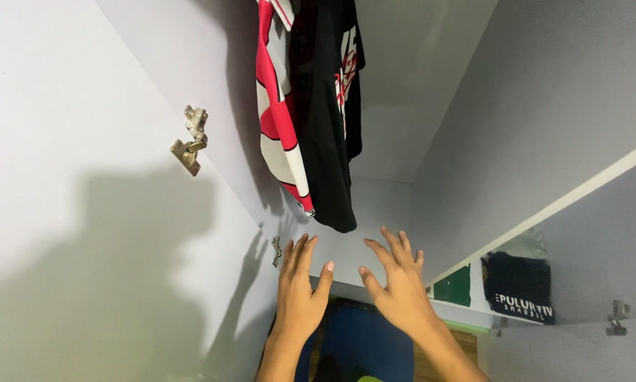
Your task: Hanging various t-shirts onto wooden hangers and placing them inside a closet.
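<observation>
Both hands, left hand [298,286] and right hand [397,281], reach with grip spread (holding nothing) just below the hanging black shirt [331,113] and red-and-white jersey [279,106].

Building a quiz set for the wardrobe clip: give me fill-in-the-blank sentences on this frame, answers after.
1. Both hands, the left hand and the right hand, are empty, with fingers spread ____.
2. Above the hands a black garment hangs beside a red and ____ one.
3. A metal ____ is fixed to the open door on the left.
4. The folded dark garment lies in the compartment on the ____.

Answers: open; white; hinge; right
</observation>
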